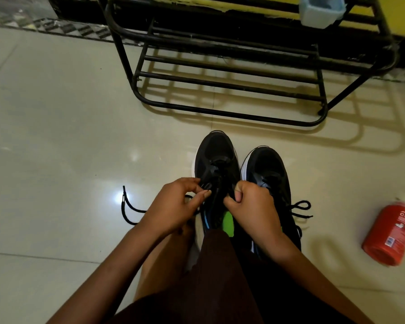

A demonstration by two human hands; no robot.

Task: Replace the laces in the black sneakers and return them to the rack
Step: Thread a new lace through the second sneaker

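Observation:
Two black sneakers stand side by side on the tiled floor, toes pointing away from me. My left hand [180, 204] pinches the black lace at the eyelets of the left sneaker [216, 157]. My right hand [250, 204] is curled over the same shoe's right side, gripping its lace or upper edge. A loose lace end [126, 206] trails onto the floor to the left. The right sneaker [267, 167] carries a lace whose loops [301, 208] lie to its right. The shoe's green insole [228, 222] shows between my hands.
A black metal shoe rack [232, 73] stands just beyond the sneakers, its lower bars bare. A pale blue bin [320, 10] sits at its top right. A red bottle [391, 232] lies on the floor at right. My legs fill the near foreground.

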